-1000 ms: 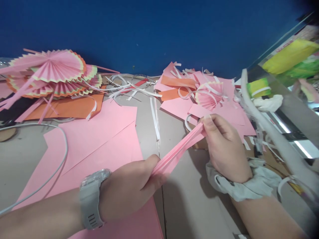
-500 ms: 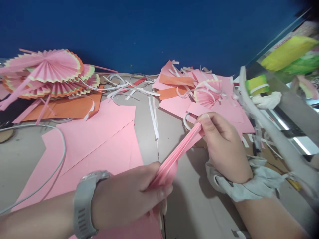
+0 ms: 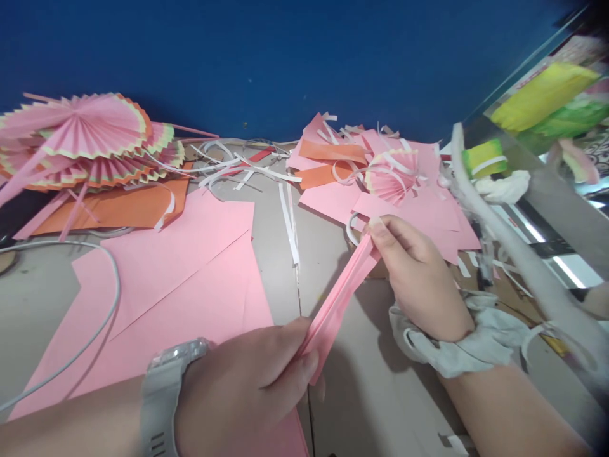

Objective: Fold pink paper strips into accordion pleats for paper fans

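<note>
A narrow strip of pleated pink paper (image 3: 340, 295) stretches slantwise between my two hands, above the table. My left hand (image 3: 257, 368), with a grey watch at the wrist, is closed on its lower end, thumb on top. At the upper end, the thumb and fingers of my right hand (image 3: 412, 273) pinch the folds together; a pale scrunchie (image 3: 461, 336) circles that wrist. Beneath and beside my left arm lie large pink paper sheets (image 3: 190, 285), overlapping one another.
Pleated paper fans (image 3: 95, 133) pile up at the left on orange paper (image 3: 114, 206). White paper strips (image 3: 238, 165) litter the back, and pink and orange scraps (image 3: 333, 152) lie right of them. A white cable (image 3: 117, 279) loops at left. A blue panel (image 3: 285, 63) stands behind.
The pleats are pressed flatter and closer together at the lower end. My left fingers have shifted slightly along the paper; both hands still hold it.
</note>
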`<state>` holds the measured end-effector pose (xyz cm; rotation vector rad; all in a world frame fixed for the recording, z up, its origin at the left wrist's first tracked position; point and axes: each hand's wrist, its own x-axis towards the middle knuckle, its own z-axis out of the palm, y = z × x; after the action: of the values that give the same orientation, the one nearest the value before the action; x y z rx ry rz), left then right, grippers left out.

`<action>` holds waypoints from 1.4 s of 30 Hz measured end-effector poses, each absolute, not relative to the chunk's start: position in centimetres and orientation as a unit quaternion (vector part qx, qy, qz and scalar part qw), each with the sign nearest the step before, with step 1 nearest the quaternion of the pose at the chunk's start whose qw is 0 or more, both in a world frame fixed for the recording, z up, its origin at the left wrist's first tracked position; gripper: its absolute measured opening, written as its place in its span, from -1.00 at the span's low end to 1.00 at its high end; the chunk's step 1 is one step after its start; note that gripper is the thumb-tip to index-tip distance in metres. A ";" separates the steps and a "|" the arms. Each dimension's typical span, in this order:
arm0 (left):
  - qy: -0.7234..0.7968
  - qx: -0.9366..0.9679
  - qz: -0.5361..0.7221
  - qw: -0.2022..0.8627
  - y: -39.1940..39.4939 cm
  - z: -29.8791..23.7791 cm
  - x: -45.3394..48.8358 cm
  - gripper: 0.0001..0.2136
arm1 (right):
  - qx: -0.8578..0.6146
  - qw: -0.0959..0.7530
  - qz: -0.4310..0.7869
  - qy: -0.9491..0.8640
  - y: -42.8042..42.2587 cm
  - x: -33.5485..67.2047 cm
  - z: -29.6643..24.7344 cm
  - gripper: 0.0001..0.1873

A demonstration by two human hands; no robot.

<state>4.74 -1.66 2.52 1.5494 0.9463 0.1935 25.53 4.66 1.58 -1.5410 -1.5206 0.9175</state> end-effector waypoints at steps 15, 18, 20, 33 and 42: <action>0.374 0.527 0.080 0.759 -1.3 1.9 4.7 -0.80 | -0.592 0.351 0.332 -0.646 4.5 25.5 1.6 -0.70; 0.333 0.517 0.083 0.784 -1.0 1.9 4.6 -0.84 | -0.593 0.346 0.329 -0.649 4.5 25.5 1.7 -0.69; 0.317 0.500 0.085 0.801 -0.9 1.7 4.5 -0.84 | -0.593 0.345 0.331 -0.648 4.5 25.4 1.7 -0.70; 0.352 0.544 0.074 0.758 0.0 2.6 4.4 -0.75 | -0.569 0.347 0.381 -0.641 3.8 24.3 2.3 -0.71; 0.368 0.468 0.239 0.767 -0.7 2.0 5.7 -0.73 | -0.403 0.377 0.649 -0.524 3.0 23.8 1.5 -0.52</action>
<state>5.71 -0.73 2.04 1.0155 0.7990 0.5179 23.82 2.95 1.54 -1.0307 -1.3407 1.6595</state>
